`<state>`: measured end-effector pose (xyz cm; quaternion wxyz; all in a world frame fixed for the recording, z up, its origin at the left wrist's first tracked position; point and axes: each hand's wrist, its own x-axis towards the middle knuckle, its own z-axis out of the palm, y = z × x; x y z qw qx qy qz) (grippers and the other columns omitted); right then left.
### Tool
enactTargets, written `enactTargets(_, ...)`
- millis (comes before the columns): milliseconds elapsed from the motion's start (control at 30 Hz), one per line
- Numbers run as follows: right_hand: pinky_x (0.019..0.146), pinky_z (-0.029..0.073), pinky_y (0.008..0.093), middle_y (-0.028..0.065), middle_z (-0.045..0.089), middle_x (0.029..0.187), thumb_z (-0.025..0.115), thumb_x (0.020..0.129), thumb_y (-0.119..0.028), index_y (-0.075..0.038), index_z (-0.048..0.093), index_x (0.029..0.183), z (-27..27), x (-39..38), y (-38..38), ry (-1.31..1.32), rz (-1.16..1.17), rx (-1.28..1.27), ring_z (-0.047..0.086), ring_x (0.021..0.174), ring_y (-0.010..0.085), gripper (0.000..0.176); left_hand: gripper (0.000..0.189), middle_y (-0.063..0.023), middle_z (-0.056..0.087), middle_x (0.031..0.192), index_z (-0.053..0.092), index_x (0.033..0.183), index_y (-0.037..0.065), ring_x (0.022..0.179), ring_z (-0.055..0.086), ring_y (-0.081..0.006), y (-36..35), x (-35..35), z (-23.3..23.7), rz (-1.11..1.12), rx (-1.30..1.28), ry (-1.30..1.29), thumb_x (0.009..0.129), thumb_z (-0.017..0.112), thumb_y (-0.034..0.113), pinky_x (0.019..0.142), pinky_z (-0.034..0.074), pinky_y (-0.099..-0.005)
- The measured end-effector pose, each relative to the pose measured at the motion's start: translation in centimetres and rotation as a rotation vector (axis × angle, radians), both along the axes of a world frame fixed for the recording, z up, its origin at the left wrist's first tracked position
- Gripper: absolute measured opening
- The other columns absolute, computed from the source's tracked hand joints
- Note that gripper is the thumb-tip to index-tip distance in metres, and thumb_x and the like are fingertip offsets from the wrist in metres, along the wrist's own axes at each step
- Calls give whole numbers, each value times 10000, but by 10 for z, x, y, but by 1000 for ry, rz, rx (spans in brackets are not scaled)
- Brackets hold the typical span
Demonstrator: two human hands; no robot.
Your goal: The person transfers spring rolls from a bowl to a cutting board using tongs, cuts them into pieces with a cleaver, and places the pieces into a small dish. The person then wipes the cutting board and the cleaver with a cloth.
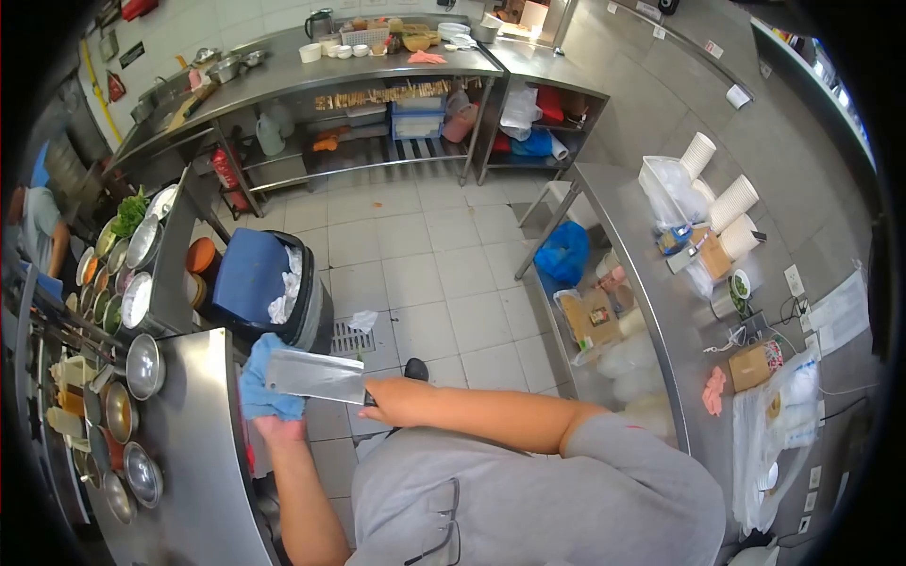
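Observation:
A wide cleaver (pixel 316 375) lies flat-side up across the front of me, its handle at the right end. My right hand (pixel 379 400) is closed round that handle. Under and beside the left end of the blade is a light blue cloth (pixel 260 382). My left hand (pixel 280 427) holds the cloth from below, against the blade; the cloth covers most of its fingers. Both hands are over the floor, just right of the steel counter's edge (pixel 229 424).
Metal bowls (pixel 143 472) stand at the left. Ahead is a bin with a blue lid (pixel 250 280), near a floor drain (pixel 353 338). A steel table (pixel 623 245) with paper cups (pixel 733 203) runs along the right. Another person (pixel 42 226) stands at the far left.

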<state>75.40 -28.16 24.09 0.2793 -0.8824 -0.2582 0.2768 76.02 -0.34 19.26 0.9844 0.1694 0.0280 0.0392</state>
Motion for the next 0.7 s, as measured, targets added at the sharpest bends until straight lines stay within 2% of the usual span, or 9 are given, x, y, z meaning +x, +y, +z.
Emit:
enactTargets(100,936,559,554,272,749,1110,669,1045,-459,26,622,1200,9,-14,-13,-19,-29,-36,718,1089,463,510,463,-136,659,1480,580,1510,63,1334,637,-306,18,-16,16,145,86,64,1128,508,313,1185,477,-459)
enactTargets(200,906,572,550,246,761,1102,700,1023,-432,11,642,1185,3,-21,-9,-31,-78,-89,731,1073,436,475,457,-126,669,1388,617,1467,68,1255,656,-270,46,-35,5,245,639,350,1022,691,139,1077,522,-381)
enactTargets(233,890,579,547,231,766,1105,714,1012,-419,4,652,1178,-3,-21,-7,-33,-90,-126,736,1070,423,459,457,-126,669,1388,617,1467,68,1255,656,-270,44,-41,-5,250,637,354,1022,691,139,1077,522,-381)
enactTargets(300,875,588,543,219,770,1095,719,1003,-417,-9,658,1176,-6,-20,5,-76,-41,-126,744,1050,417,448,497,-133,665,1377,627,1469,54,1237,654,-273,27,-55,-16,382,1514,372,976,683,43,1065,527,-394)
enactTargets(333,859,596,539,208,774,1086,724,994,-415,-22,663,1173,-7,-19,12,-125,11,-123,752,1030,411,436,539,-195,662,1392,631,1460,20,1268,643,-337,31,-55,-47,218,1530,317,924,688,30,1115,498,-434)
enactTargets(400,858,598,534,210,775,1088,734,978,-395,-20,670,1169,-11,-18,22,-148,69,-143,753,1032,407,426,545,-257,637,1435,656,1436,26,1346,600,-402,4,-68,-50,223,2077,254,892,685,38,1174,453,-462)
enactTargets(533,872,604,528,219,779,1097,752,906,-381,-44,714,1124,-13,-13,46,-158,177,-248,761,1028,405,403,547,-234,657,1441,671,1437,80,1367,600,-403,-33,-90,-26,89,1805,317,897,719,151,1174,460,-496)
enactTargets(633,896,600,518,217,785,1093,780,871,-347,-48,745,1130,-25,-8,71,-303,238,-371,760,1050,400,397,513,-205,702,1398,710,1399,93,1336,649,-366,-40,-102,-47,154,1639,213,886,706,115,1152,497,-444)
enactTargets(700,893,600,513,214,786,1103,814,851,-314,-38,747,1106,-39,1,87,-342,348,-381,761,1045,403,382,495,-210,748,1297,742,1354,97,1250,703,-323,-37,-115,-19,184,1517,364,862,712,142,1079,546,-423)
